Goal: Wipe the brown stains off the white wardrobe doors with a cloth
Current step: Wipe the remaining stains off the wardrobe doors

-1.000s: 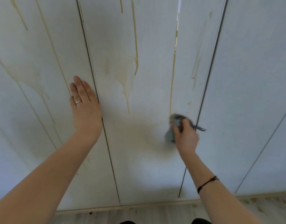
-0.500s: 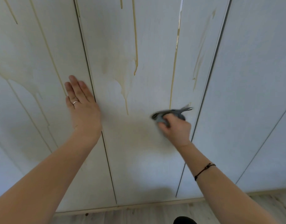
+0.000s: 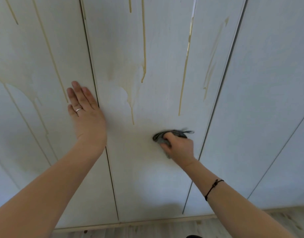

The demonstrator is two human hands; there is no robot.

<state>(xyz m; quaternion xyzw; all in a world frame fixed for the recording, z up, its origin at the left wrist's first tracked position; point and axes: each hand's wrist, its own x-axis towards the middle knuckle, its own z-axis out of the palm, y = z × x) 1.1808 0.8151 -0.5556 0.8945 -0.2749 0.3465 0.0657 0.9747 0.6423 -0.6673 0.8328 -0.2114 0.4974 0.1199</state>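
White wardrobe doors (image 3: 156,182) fill the view, streaked with brown drip stains (image 3: 144,48) that run down from the top. My right hand (image 3: 179,146) grips a bunched grey cloth (image 3: 175,133) and presses it against the middle door, below a long thin drip (image 3: 183,79). My left hand (image 3: 85,115) lies flat with straight fingers on the left door, right beside the gap between the doors. A broad pale stain (image 3: 123,79) spreads above and between the hands. More drips (image 3: 49,54) cross the left door.
Dark vertical gaps (image 3: 103,134) separate the door panels. A further white door (image 3: 268,109) stands on the right with faint streaks near its left edge. A wooden plinth and pale floor (image 3: 147,227) run along the bottom of the view.
My right hand has swept the cloth leftwards and slightly up across the middle door. My left hand stays flat in about the same place.
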